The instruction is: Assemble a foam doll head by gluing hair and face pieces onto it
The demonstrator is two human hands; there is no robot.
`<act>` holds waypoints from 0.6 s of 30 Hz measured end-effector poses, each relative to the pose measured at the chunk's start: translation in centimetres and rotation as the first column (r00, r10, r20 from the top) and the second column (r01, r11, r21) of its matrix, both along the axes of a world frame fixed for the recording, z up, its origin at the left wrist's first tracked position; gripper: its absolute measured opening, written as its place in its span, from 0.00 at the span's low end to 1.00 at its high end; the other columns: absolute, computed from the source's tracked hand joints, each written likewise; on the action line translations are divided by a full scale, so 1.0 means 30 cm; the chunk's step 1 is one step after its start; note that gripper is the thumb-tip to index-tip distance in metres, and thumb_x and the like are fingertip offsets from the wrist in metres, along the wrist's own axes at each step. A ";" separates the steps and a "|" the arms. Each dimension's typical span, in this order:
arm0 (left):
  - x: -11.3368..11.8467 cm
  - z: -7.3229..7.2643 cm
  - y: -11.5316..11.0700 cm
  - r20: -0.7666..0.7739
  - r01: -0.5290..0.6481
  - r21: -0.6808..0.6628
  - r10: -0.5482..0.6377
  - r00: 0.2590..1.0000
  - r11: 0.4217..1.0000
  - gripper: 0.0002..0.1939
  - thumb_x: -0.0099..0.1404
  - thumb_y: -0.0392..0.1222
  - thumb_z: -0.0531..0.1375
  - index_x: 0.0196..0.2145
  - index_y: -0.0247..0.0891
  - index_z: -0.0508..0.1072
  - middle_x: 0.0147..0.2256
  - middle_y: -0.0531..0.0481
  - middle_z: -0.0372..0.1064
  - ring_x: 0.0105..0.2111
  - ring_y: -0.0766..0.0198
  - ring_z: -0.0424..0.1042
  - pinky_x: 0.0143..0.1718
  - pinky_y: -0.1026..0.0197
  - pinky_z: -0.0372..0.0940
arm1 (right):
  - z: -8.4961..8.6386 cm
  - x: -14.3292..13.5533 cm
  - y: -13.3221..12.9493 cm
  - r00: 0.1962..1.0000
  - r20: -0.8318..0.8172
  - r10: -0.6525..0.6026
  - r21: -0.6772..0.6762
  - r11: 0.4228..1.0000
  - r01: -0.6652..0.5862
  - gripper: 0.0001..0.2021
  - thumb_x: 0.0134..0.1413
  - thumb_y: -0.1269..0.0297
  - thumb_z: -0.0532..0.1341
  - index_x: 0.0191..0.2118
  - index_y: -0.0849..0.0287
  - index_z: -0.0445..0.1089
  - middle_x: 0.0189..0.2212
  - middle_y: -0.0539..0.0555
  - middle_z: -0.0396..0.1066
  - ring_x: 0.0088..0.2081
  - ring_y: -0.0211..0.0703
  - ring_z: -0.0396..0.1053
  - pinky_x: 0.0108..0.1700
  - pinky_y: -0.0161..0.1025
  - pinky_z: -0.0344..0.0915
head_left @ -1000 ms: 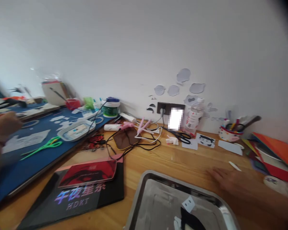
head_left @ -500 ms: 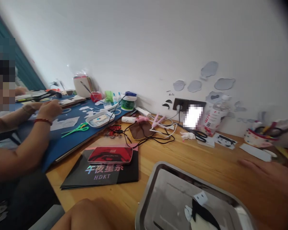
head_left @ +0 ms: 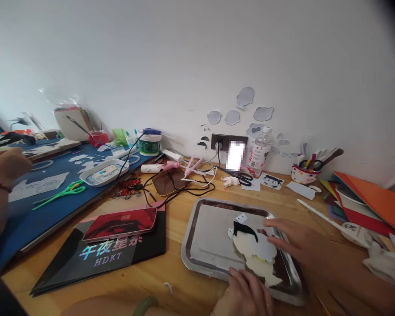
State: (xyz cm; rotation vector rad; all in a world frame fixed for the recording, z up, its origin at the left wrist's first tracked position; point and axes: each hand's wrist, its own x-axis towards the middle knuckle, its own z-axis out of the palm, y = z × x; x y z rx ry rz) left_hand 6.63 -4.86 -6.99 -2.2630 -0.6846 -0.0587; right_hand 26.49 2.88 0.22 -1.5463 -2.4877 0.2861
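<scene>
A shiny metal tray lies on the wooden table before me. On it are flat cream cut-out pieces, a black curved piece and a small white card with two dark dots. My right hand reaches over the tray's right rim, fingers apart, close beside a pale cut-out; whether it touches is unclear. My left hand rests at the tray's near edge, fingers laid flat side by side, with nothing seen in it.
Left of the tray lie a black folder and a red case. Behind are cables, a bottle and a pen holder. Coloured sheets lie at right. A co-worker's hand is over the blue mat.
My view has turned right, bringing the whole tray into sight. My right hand has come from the table at right to the tray; my left hand now shows at its near edge.
</scene>
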 end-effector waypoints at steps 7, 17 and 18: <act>0.040 0.057 0.023 0.470 -0.071 0.193 -0.029 0.882 0.979 0.06 0.51 0.31 0.51 0.26 0.30 0.66 0.21 0.48 0.70 0.19 0.57 0.70 0.13 0.64 0.59 | -0.070 -0.093 -0.008 0.995 0.006 0.100 0.050 0.994 -0.101 0.21 0.49 0.61 0.54 0.51 0.59 0.61 0.49 0.57 0.65 0.49 0.48 0.62 0.49 0.47 0.60; 0.008 0.039 0.069 0.422 0.076 0.063 -0.095 0.901 0.995 0.08 0.56 0.34 0.51 0.31 0.28 0.68 0.23 0.46 0.69 0.16 0.65 0.67 0.09 0.68 0.52 | 0.018 -0.033 0.048 0.941 -0.182 -0.284 0.043 0.954 0.296 0.18 0.53 0.53 0.47 0.20 0.56 0.62 0.18 0.48 0.66 0.22 0.40 0.64 0.23 0.35 0.59; -0.002 0.058 0.074 0.385 0.095 -0.061 -0.064 0.921 0.994 0.09 0.58 0.36 0.51 0.32 0.28 0.67 0.25 0.45 0.69 0.15 0.66 0.66 0.08 0.68 0.50 | 0.024 -0.028 0.050 0.926 -0.213 -0.313 0.034 0.945 0.327 0.19 0.52 0.52 0.48 0.18 0.56 0.61 0.16 0.47 0.63 0.20 0.38 0.62 0.21 0.34 0.57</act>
